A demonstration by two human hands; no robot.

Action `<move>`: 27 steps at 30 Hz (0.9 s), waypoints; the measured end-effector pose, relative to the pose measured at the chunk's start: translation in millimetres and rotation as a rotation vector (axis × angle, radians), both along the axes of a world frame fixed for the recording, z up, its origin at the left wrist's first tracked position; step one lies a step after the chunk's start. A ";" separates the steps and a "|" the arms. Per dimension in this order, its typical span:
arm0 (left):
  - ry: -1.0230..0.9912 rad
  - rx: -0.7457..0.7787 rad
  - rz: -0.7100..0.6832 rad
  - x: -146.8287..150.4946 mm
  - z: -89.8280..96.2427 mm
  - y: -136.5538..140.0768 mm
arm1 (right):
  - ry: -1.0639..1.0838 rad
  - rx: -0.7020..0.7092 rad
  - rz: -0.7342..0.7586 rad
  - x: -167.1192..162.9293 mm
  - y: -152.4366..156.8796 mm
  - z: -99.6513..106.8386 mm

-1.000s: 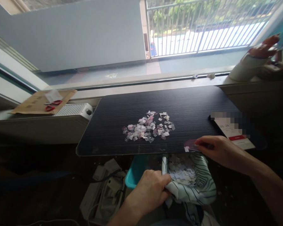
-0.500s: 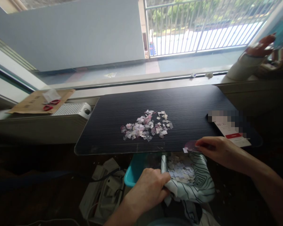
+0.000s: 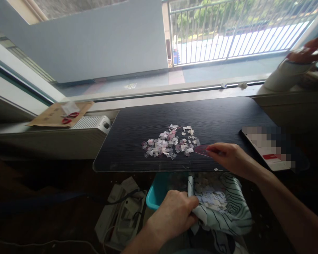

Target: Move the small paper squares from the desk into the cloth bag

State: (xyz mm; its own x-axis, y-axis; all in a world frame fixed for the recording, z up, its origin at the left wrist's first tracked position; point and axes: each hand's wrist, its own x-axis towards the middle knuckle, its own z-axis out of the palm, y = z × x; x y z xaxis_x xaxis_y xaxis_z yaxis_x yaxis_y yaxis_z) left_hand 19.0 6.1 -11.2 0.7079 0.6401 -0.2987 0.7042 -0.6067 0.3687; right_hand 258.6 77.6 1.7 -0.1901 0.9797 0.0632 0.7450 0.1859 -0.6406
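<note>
My right hand (image 3: 231, 157) pinches a thin, see-through pinkish plastic piece (image 3: 201, 150) just above the dark table (image 3: 143, 116). The plastic's tip reaches the right side of a pile of small white, clear and pink square scraps (image 3: 163, 144). One white scrap (image 3: 216, 169) lies near the table's front edge, below that hand. Below the table edge, my left hand (image 3: 175, 211) is closed on the rim of a pale cloth bag with dark lines (image 3: 235, 208). Inside the bag are many whitish scraps (image 3: 213, 198).
Left of the bag stands a turquoise bin (image 3: 153, 195). A phone-like device (image 3: 274, 155), partly blurred out, lies on the table's right. Red-handled scissors (image 3: 66, 120) rest on a brown envelope (image 3: 45, 118) on the sill. Boxes with cables (image 3: 124, 215) lie below left.
My right hand has moved the plastic piece leftward and away from me, from the table's front edge to the pile. My left hand keeps its grip on the bag. The view has shifted slightly.
</note>
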 end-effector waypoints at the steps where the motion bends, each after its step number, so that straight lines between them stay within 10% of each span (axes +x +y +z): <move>1: 0.002 0.001 -0.002 -0.5 0.4 -0.3 | 0.002 0.016 0.019 -7.9 5.9 -1.7; 27: -0.004 0.000 0.004 -2.9 0.5 -2.6 | -0.086 0.014 0.030 -3.1 12.6 -3.5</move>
